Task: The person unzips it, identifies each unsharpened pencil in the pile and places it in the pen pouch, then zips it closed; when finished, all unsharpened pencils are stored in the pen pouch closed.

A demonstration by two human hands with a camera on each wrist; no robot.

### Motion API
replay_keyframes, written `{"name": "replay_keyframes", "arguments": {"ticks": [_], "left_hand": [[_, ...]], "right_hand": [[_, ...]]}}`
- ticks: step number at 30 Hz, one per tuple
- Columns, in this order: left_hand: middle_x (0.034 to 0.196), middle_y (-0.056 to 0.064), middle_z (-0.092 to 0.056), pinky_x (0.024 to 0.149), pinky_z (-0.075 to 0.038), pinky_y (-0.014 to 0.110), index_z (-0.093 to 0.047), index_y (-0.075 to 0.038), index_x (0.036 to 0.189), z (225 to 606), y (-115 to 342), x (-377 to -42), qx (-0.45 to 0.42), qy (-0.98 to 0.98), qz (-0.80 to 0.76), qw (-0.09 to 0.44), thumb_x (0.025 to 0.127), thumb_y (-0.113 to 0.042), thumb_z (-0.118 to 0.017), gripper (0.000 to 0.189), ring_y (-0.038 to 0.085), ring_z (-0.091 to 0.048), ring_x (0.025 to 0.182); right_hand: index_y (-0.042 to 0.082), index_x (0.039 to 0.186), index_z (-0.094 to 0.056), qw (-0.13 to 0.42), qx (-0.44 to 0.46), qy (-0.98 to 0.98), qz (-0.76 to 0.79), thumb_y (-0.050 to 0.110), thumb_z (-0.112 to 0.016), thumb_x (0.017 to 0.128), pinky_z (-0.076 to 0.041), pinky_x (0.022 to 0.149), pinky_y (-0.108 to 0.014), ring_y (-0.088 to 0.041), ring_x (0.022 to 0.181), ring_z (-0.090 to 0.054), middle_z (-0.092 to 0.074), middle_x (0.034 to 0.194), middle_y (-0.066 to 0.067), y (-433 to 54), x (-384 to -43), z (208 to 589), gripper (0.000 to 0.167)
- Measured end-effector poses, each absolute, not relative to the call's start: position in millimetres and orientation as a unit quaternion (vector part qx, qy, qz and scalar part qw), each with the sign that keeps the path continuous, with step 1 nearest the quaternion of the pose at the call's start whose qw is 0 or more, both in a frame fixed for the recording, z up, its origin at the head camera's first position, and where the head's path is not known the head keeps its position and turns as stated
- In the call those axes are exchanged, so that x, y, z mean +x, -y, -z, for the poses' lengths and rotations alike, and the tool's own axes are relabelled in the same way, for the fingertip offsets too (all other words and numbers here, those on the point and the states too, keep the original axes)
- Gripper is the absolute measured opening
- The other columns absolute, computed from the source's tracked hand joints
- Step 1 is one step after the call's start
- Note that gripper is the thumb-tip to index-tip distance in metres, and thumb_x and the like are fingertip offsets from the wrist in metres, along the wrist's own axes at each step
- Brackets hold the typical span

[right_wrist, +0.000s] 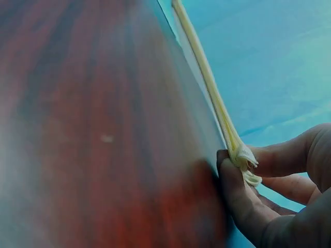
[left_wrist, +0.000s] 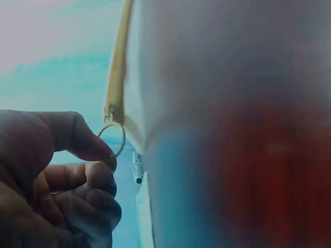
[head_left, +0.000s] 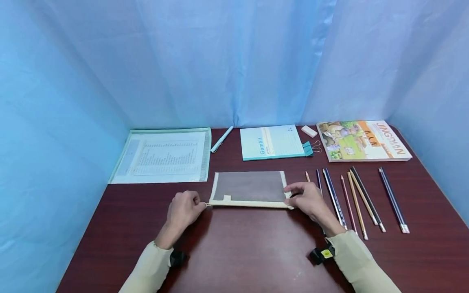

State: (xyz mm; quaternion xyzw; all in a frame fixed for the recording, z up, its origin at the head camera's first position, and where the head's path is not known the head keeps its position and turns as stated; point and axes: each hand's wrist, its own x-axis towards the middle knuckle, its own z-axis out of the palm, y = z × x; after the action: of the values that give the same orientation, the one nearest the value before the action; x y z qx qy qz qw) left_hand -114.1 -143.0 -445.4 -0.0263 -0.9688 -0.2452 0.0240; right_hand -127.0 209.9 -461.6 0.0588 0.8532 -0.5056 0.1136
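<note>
Dark reddish-brown, the glossy tabletop (head_left: 249,252) carries at its middle a flat rectangular pouch of grey see-through mesh with cream fabric edging (head_left: 253,185). It should handle light, soft and floppy, slack anywhere but the firmer zip edge, so both ends of that edge look the best holds. The right grip (head_left: 307,199) pinches one end corner; the left grip (head_left: 184,208) pinches the thin, cream zip-pull ring (left_wrist: 123,138) opposite.

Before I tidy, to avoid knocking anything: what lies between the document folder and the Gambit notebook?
A pale pen lies between the folder and the notebook, as the head view shows.
</note>
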Motion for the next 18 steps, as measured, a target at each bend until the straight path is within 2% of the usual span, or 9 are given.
{"name": "replay_keyframes", "arguments": {"ticks": [5,11,13,18], "left_hand": [[0.057,-0.004,-0.051,0.050,-0.035,0.024,-0.056,-0.013,0.060,446.6,144.5,-114.2,-0.055,0.961,0.271,-0.002,0.076,-0.010,-0.069,0.020,0.011,-0.043,0.052],[0.065,-0.001,-0.054,0.057,-0.037,0.026,-0.062,-0.012,0.075,434.7,149.4,-110.3,-0.109,0.961,0.250,-0.044,0.078,-0.004,-0.067,0.009,0.012,-0.045,0.058],[0.072,0.000,-0.055,0.062,-0.041,0.029,-0.063,-0.010,0.081,429.6,147.1,-109.0,-0.152,0.963,0.220,-0.029,0.075,-0.006,-0.071,0.010,0.015,-0.049,0.067],[0.091,0.004,-0.059,0.071,-0.048,0.036,-0.065,-0.009,0.097,429.8,127.6,-110.5,-0.308,0.946,0.089,0.049,0.070,-0.013,-0.079,0.031,0.023,-0.056,0.084]], "right_hand": [[-0.004,0.112,-0.071,0.122,0.056,-0.859,0.493,-0.002,-0.076,0.078,-0.052,0.063,-0.024,-0.014,0.076,-0.060,-0.069,0.100,-0.020,-215.0,-125.3,457.6,0.034],[-0.003,0.111,-0.071,0.123,0.040,-0.866,0.482,0.002,-0.077,0.077,-0.052,0.063,-0.025,-0.014,0.076,-0.059,-0.068,0.098,-0.018,-212.8,-125.1,457.1,0.035],[-0.003,0.110,-0.071,0.118,0.039,-0.869,0.478,0.002,-0.077,0.076,-0.051,0.063,-0.025,-0.013,0.077,-0.059,-0.068,0.098,-0.017,-210.9,-125.2,456.8,0.035],[-0.002,0.110,-0.071,0.117,0.037,-0.871,0.475,0.002,-0.077,0.076,-0.051,0.063,-0.025,-0.014,0.077,-0.059,-0.068,0.098,-0.018,-206.6,-125.1,456.4,0.035]]}}
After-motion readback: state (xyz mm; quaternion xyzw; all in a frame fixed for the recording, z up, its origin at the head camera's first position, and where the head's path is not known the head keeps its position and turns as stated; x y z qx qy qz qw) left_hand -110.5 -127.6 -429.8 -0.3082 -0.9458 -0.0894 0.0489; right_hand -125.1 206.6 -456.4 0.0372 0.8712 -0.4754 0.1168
